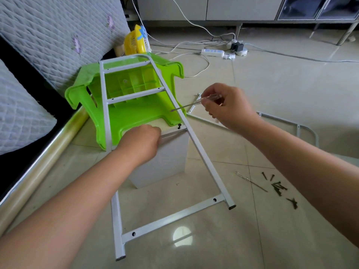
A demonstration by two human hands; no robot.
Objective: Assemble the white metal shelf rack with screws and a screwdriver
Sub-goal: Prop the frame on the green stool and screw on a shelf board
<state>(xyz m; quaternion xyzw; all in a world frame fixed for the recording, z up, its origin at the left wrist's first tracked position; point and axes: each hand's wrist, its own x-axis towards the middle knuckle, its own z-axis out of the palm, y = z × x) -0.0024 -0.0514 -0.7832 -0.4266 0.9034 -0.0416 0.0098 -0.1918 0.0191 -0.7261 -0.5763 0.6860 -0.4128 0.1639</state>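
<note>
A white metal side frame with crossbars leans against an overturned green plastic stool. My left hand grips the top edge of a white shelf panel standing under the frame's third crossbar. A dark screw sticks up at that crossbar, near the right rail. My right hand holds a screwdriver by its clear handle, the tip pointing left at the frame's right rail. Several dark screws lie loose on the floor at the right.
A second white frame piece lies flat on the tiles behind my right arm. A thin metal rod lies beside the screws. A quilted sofa borders the left. A yellow fan, a power strip and cables lie farther back.
</note>
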